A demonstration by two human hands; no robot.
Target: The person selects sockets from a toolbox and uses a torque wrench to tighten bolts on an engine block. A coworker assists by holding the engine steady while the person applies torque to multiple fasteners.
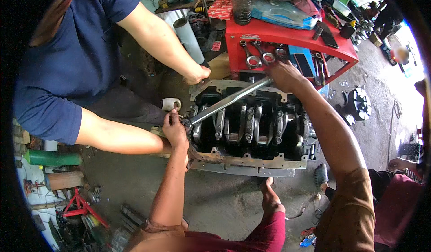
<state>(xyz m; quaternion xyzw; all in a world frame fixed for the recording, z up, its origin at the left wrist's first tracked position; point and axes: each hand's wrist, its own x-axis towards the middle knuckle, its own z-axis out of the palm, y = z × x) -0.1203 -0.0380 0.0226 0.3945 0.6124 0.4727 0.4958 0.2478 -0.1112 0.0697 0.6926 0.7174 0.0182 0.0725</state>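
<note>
A long chrome torque wrench point(229, 101) lies slantwise above an upturned engine block point(251, 161). My right hand point(286, 78) is closed around its far right end. At the near left end, my left hand point(175, 133) grips by the wrench head, its fingers partly hidden. Below the wrench shows the crankshaft point(249, 125) with its bearing caps. What the wrench head sits on is not visible. A co-worker in a dark blue shirt point(76, 68) has one hand point(197, 74) at the block's far left corner; the other passes behind my left wrist.
Behind the block stands a red cart point(287, 35) with connecting rods point(253, 61) and a phone on its lower shelf. A green cylinder point(54, 157) and a red stand point(80, 207) are at left. Another person point(399, 207) is at right. My bare foot point(271, 198) is near the block.
</note>
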